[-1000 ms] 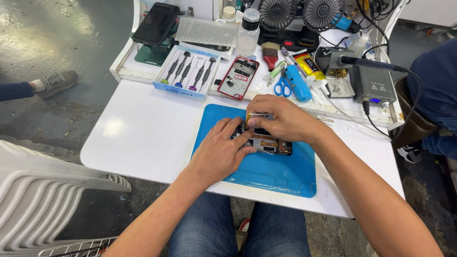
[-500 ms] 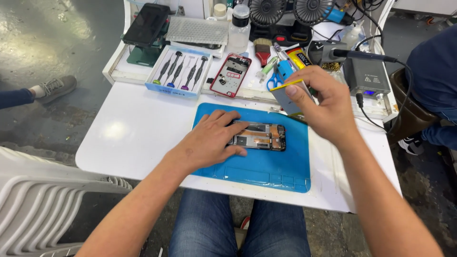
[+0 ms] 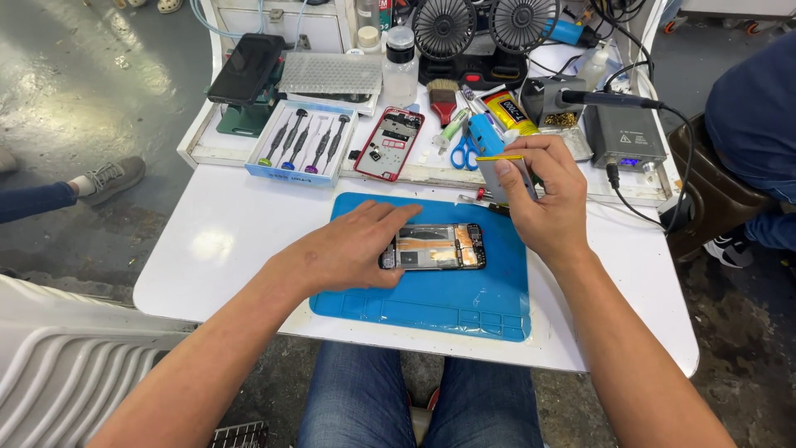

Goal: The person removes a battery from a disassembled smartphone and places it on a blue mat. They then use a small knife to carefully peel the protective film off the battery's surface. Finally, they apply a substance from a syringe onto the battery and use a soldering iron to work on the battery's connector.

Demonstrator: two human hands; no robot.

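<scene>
**White repair bench, seen from above: opened phone on a blue mat**

White bench [image 3: 232,241] over a grey concrete floor, carrying a blue work mat [image 3: 464,299] at its near middle. On the mat lies an opened phone [image 3: 435,247], back cover off, its inner boards and a tan patch exposed; fine detail of the parts is too small to make out.

Left hand [image 3: 348,253]: laid flat, palm down, fingers spread, resting on the mat and touching the left end of the phone, which it partly hides. It grips nothing.

Right hand [image 3: 547,199]: raised above the far right corner of the mat, fingers pinched together on a thin grey flat piece [image 3: 506,174] with a yellow strip along its top edge. The lower part of the piece is hidden behind the fingers, so its full shape cannot be told.

Along the far edge: a blue tray of screwdrivers [image 3: 303,143], a red phone shell [image 3: 390,143], blue-handled scissors [image 3: 464,153], a brush [image 3: 442,99], two small black fans [image 3: 485,25] cut off by the upper frame edge, and a grey station box [image 3: 623,137] with a black cable. A dark phone [image 3: 246,68] stands on a green holder.

Right edge: another person's dark sleeve and leg [image 3: 759,124], mostly cut off. Left edge: a grey shoe [image 3: 112,176]. Bottom: the wearer's blue jeans [image 3: 414,398], partly hidden by the bench.
</scene>
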